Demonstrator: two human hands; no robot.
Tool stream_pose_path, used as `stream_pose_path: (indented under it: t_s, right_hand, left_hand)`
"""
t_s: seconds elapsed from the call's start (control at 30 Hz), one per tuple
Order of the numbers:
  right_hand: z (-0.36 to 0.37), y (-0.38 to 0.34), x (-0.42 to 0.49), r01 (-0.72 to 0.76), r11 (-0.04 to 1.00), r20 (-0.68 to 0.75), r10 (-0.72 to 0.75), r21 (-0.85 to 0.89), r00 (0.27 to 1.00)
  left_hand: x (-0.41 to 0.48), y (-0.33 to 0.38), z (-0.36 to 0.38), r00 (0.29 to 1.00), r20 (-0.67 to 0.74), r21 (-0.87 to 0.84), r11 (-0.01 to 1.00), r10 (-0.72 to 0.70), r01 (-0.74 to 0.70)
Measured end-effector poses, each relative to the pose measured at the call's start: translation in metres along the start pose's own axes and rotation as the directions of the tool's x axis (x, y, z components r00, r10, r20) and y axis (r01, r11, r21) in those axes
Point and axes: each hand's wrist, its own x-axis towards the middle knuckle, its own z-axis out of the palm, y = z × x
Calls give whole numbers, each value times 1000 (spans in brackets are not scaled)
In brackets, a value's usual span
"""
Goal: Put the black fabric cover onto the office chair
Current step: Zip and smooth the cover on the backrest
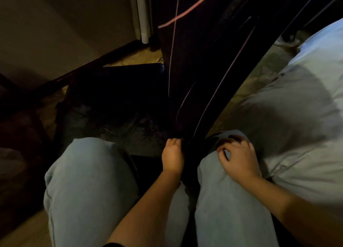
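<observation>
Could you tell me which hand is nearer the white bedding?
Right: the right hand is on the knee beside the bedding; the left hand, farther off, pinches the black cover.

Surroundings of a seated person in a dimly lit room.
Two knees in light blue jeans, the left (89, 172) and the right (222, 200), fill the lower field. A bed (300, 116) with pale, creased bedding lies along the right edge. At upper left stands a plain wall (55, 24), bounded below by a dark skirting board (92, 61) and on its right by a white vertical strip (143, 14). Speckled floor (137, 56) shows at the foot of the strip; a wood-toned floor patch (24, 228) shows at lower left. Dark furniture at far left is too shadowed to identify.
</observation>
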Motion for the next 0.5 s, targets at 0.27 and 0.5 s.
stream_pose_path:
  t_s: [0.27,0.5]
  right_hand:
    - [0,0,-2,1,1000,25,-1,5,1000]
    - [0,-3,-4,16,1000,0,-16,1,1000]
  left_hand:
    - [-7,10,-8,994,7,-104,989,-106,106]
    - [-3,30,-22,973,-198,-245,967,-115,65]
